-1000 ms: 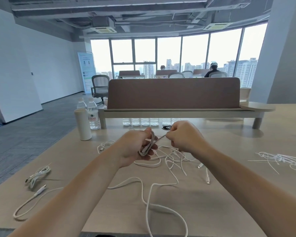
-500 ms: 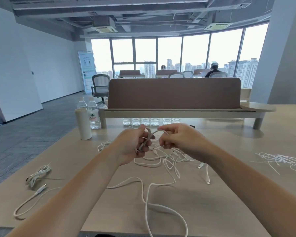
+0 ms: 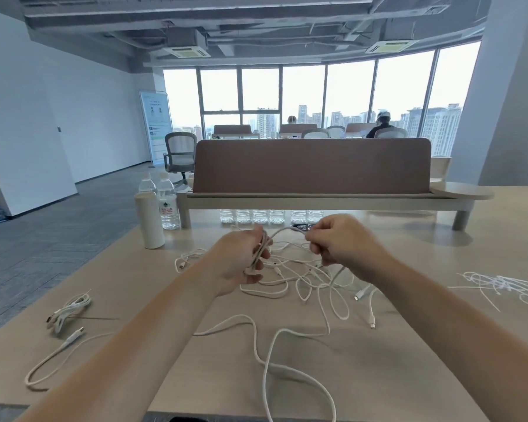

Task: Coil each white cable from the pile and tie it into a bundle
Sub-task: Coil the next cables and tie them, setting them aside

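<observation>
Above the wooden table point(image 3: 378, 385), the left hand point(image 3: 241, 264) gripped a half-coiled white cable point(image 3: 257, 255), and the right hand point(image 3: 339, 245) pinched its free strand arching across. The cable pile point(image 3: 313, 280) lay just beneath, mid-table. A tied bundle point(image 3: 69, 310) sat near the left edge and cable ties point(image 3: 500, 284) near the right, with bare wood between the ties and the pile.

An open-plan office: desk divider point(image 3: 311, 166), swivel chair point(image 3: 180, 153), high-rise windows point(image 3: 302, 95).
</observation>
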### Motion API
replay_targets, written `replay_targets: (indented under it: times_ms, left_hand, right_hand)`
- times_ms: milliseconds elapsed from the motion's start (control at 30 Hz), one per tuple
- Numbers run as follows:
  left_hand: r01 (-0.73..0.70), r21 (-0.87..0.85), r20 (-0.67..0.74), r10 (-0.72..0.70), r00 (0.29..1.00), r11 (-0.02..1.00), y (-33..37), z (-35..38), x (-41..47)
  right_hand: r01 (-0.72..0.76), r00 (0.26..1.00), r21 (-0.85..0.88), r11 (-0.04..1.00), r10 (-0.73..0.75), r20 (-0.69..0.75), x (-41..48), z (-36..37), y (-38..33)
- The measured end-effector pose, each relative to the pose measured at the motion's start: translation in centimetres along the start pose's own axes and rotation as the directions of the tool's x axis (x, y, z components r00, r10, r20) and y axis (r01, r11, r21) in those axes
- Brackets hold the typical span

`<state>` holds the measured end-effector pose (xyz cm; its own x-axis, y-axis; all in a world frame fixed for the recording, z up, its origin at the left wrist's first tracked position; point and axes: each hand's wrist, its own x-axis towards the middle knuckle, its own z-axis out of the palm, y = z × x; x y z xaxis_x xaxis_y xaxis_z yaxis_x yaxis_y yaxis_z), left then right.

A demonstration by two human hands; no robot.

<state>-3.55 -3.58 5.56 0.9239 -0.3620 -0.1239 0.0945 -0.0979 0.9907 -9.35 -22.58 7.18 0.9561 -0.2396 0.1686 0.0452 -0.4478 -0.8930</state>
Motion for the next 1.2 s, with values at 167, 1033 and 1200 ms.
replay_targets:
  times_ms: [167,1033,1200]
  left_hand:
    - [0.035,-0.058,-0.019,-0.036,0.999,0.998,-0.1,1.4,0.0]
    - [0.040,-0.183,0.127,-0.017,0.992,0.982,-0.3,1.1,-0.3]
    - [0.018,-0.211,0.091,0.001,0.996,0.977,-0.2,1.2,-0.3]
  right_hand:
    - [0.099,0.990,-0.101,0.990,-0.109,-0.090,-1.0,2.3,-1.0]
    - [0.324,0.946,-0.304,0.896,-0.303,0.117,-2.5,4.7,-1.6]
    - [0.324,0.946,-0.297,0.898,-0.302,0.119,-2.5,4.6,-1.4]
